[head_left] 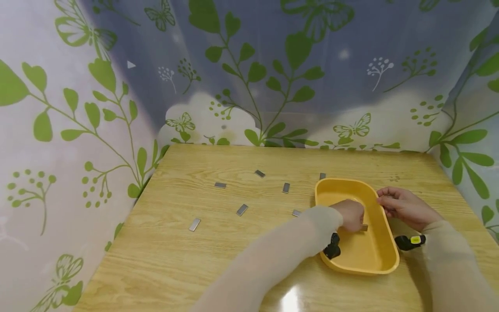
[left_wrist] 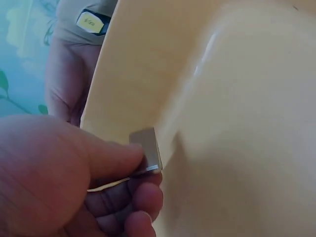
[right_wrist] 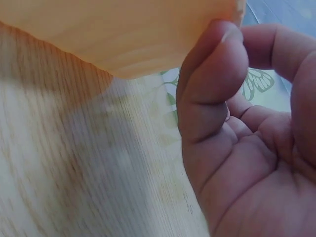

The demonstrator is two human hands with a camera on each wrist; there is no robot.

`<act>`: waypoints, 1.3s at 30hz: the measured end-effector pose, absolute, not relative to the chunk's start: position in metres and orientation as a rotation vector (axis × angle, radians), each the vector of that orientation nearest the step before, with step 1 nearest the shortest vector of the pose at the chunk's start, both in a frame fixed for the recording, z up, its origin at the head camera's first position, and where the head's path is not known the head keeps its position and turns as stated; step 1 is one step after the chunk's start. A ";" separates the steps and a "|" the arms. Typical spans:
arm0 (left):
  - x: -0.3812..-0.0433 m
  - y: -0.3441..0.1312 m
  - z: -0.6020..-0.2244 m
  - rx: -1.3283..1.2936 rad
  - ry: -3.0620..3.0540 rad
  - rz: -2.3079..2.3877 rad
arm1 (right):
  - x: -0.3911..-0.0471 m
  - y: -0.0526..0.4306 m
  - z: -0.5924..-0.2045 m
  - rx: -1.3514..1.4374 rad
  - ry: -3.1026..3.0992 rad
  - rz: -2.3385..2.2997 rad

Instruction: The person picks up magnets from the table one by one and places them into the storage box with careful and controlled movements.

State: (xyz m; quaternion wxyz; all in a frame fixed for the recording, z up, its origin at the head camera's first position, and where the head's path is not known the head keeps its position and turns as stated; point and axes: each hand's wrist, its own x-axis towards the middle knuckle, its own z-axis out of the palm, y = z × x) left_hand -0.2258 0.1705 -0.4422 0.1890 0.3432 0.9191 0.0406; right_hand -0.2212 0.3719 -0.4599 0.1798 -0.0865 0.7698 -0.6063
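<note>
My left hand (head_left: 351,215) reaches inside a yellow tray (head_left: 393,260). Between its thumb and fingers it pinches a small flat grey rectangular piece (left_wrist: 144,148), which has a bright ridged strip at one end. In the head view only the tip of this piece (head_left: 364,227) shows past the fingers. My right hand (head_left: 407,207) pinches the tray's right rim from outside. In the right wrist view the right hand (right_wrist: 237,133) has its thumb and index finger together on the tray edge (right_wrist: 133,44), which looks raised off the wooden surface there.
Several similar grey pieces lie scattered on the wooden table (head_left: 156,260) left of the tray, among them a near one (head_left: 195,224) and a far one (head_left: 259,173). Two more pieces, one (head_left: 296,213) and another (head_left: 322,176), lie close by the tray. Patterned cloth (head_left: 249,86) hangs behind.
</note>
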 end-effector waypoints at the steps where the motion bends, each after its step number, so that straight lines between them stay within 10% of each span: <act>1: -0.226 0.169 -0.444 0.959 2.587 0.123 | -0.221 0.372 -0.460 -0.245 2.172 -1.712; 39: -0.228 0.159 -0.395 0.968 2.507 0.370 | -0.224 0.368 -0.449 -0.205 2.212 -1.617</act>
